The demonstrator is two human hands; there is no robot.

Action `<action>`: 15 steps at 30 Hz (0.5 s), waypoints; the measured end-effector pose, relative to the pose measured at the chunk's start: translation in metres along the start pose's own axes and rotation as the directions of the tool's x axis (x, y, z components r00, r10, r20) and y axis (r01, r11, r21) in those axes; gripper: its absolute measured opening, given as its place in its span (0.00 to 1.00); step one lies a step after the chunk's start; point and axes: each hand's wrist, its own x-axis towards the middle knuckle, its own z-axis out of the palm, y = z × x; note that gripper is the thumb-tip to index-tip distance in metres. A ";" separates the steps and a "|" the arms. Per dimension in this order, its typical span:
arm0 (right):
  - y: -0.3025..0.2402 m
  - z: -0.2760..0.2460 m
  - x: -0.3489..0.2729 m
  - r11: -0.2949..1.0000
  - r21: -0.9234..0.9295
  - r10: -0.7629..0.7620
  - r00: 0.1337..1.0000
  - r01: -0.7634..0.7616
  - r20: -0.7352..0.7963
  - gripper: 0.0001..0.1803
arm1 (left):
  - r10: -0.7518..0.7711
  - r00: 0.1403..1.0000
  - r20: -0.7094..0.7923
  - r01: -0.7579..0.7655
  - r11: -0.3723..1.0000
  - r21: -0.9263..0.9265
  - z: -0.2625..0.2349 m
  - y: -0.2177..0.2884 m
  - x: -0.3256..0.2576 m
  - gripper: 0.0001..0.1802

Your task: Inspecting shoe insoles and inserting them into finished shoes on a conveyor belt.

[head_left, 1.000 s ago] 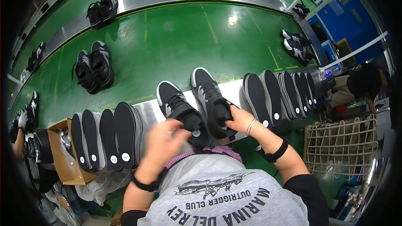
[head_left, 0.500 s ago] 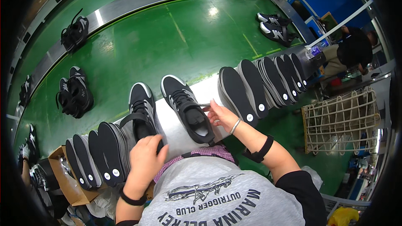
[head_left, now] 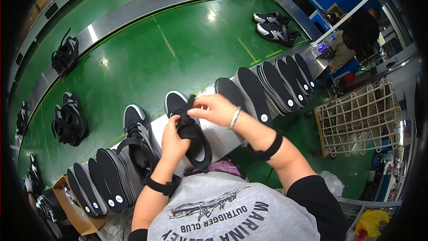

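Two black sneakers with grey toes stand side by side in front of me, toes pointing away. Both my hands are at the right sneaker [head_left: 201, 154]. My left hand [head_left: 174, 142] grips its upper around the tongue, fingers closed. My right hand [head_left: 215, 110] pinches the dark strap [head_left: 191, 101], which stands up from the shoe. My fingers hide the laces and part of the opening. The left sneaker [head_left: 136, 127] stands untouched beside my left forearm, its strap lying across it.
Stacks of black insoles [head_left: 249, 89] line the bench edge on the right, with more insole stacks [head_left: 111, 174] on the left. Other sneakers [head_left: 70, 118] rest on the green surface [head_left: 147, 62]. A cardboard box [head_left: 76, 205] sits lower left. A person [head_left: 356, 31] is at far right.
My left hand has moved from the left sneaker to the right one. My right hand has moved left over that shoe, raising the strap. The whole view has shifted slightly.
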 end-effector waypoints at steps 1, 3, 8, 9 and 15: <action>0.010 -0.010 -0.003 0.999 0.040 0.009 1.000 -0.009 -0.001 0.11 | -0.063 0.998 -0.013 0.061 0.988 -0.140 -0.008 0.008 0.005 0.16; 0.040 -0.042 -0.008 0.921 -0.350 0.116 0.979 -0.170 -0.170 0.11 | -0.206 0.978 -0.028 0.201 0.971 -0.126 -0.019 0.005 0.008 0.14; 0.125 -0.072 -0.056 0.388 -0.563 0.625 0.657 -0.730 -0.421 0.31 | -0.006 0.991 0.137 -0.003 0.997 0.071 -0.022 0.016 0.004 0.24; 0.133 -0.072 -0.061 0.414 -0.489 0.692 0.614 -0.768 -0.379 0.33 | -0.021 0.991 0.135 0.011 0.997 0.074 -0.024 0.020 0.003 0.24; 0.146 -0.089 -0.070 0.416 -0.603 0.657 0.684 -0.681 -0.318 0.33 | 0.306 0.945 0.116 -0.320 0.938 0.132 -0.028 0.010 0.008 0.18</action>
